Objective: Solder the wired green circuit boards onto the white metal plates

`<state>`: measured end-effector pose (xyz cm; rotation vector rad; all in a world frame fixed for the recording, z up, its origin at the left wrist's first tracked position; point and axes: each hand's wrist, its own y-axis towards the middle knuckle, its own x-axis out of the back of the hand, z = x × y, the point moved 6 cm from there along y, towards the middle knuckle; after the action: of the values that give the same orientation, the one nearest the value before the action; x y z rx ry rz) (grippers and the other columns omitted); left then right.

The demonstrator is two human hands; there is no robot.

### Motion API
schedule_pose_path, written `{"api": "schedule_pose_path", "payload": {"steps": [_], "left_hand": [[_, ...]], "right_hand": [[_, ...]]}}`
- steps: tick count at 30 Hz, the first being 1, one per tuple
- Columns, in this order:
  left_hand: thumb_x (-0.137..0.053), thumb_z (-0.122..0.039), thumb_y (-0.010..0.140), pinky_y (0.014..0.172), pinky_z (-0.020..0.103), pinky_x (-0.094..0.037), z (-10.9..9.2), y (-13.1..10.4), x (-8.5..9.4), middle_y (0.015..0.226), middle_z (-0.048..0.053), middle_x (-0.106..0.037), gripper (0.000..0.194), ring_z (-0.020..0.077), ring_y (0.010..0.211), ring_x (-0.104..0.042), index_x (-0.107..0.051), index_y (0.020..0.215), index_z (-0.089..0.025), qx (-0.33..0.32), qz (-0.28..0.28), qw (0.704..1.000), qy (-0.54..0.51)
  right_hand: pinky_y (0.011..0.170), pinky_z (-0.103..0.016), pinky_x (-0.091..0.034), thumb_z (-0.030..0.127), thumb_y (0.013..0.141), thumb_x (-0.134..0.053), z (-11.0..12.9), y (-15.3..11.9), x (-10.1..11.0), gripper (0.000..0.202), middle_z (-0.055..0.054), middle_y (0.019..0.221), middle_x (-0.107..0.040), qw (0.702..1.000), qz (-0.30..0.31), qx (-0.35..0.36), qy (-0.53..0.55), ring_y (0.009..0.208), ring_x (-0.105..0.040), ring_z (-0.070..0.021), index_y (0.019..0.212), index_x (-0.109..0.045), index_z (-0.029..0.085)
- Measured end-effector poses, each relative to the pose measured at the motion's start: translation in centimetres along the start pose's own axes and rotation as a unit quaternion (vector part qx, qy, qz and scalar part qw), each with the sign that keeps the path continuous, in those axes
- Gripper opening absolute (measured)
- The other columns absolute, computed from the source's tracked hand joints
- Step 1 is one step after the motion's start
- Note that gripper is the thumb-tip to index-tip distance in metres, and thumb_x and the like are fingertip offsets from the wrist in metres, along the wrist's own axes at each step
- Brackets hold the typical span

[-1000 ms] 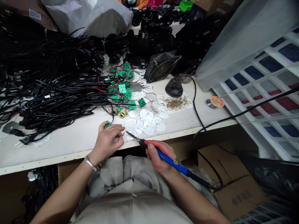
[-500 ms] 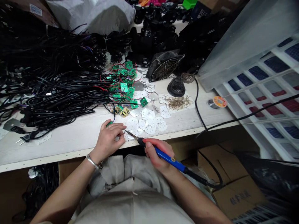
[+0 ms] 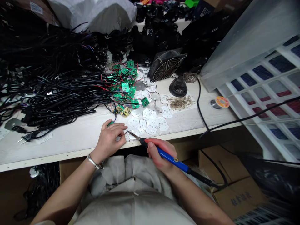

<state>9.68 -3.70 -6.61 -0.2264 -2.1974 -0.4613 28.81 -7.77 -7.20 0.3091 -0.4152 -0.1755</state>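
My right hand [image 3: 161, 153] is closed round a blue soldering iron [image 3: 172, 159], whose tip points left and touches or nearly touches a thin wire at my left fingertips. My left hand [image 3: 111, 136] rests at the table's front edge with its fingers curled together, pinching what looks like a thin dark wire; most of it is hidden. Beyond the left fingers a small green board [image 3: 110, 123] shows in part. White perforated discs [image 3: 151, 125] lie overlapping just past the iron's tip.
Black cables [image 3: 63, 93] and green circuit boards [image 3: 125, 87] are heaped at the left and middle. Farther back stand a fan [image 3: 166, 67] and an iron stand [image 3: 178, 87]. A solder spool [image 3: 220, 102] sits right, beside a plastic drawer rack [image 3: 262, 78]. The iron's cord crosses the right side.
The soldering iron and my right hand have shifted very slightly to the right. My left hand holds nearly the same pose, and the whole view has moved a little.
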Motion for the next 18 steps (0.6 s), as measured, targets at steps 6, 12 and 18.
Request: {"api": "schedule_pose_path", "payload": {"steps": [6,12,18], "left_hand": [[-0.055,-0.013,0.076,0.108,0.048,-0.033,0.2,-0.1,0.0,0.096,0.001,-0.076,0.013,0.0209,0.099,-0.069,-0.060,0.067,-0.022,-0.001,-0.005,1.000,0.004],[-0.054,-0.013,0.078,0.106,0.049,-0.034,0.0,-0.2,0.1,0.097,0.001,-0.076,0.013,0.0203,0.098,-0.070,-0.058,0.069,-0.021,-0.028,-0.021,0.999,0.015],[-0.054,-0.013,0.078,0.106,0.048,-0.035,-0.1,-0.1,0.0,0.097,0.002,-0.076,0.013,0.0202,0.097,-0.070,-0.058,0.068,-0.021,-0.024,-0.017,0.999,0.017]], "right_hand": [[0.050,-0.026,-0.054,0.038,0.087,-0.059,-0.3,0.0,0.2,0.020,0.004,0.047,-0.060,1.000,0.017,-0.011,0.007,0.044,-0.061,-0.0143,0.082,-0.074,0.025],[0.053,-0.026,-0.055,0.035,0.087,-0.059,0.1,0.1,-0.1,0.019,0.004,0.046,-0.059,1.000,-0.003,0.011,0.020,0.044,-0.061,-0.0138,0.079,-0.073,0.024],[0.054,-0.027,-0.055,0.032,0.086,-0.059,0.9,0.5,0.3,0.017,0.005,0.046,-0.059,1.000,0.000,0.019,0.015,0.043,-0.060,-0.0137,0.080,-0.073,0.025]]}}
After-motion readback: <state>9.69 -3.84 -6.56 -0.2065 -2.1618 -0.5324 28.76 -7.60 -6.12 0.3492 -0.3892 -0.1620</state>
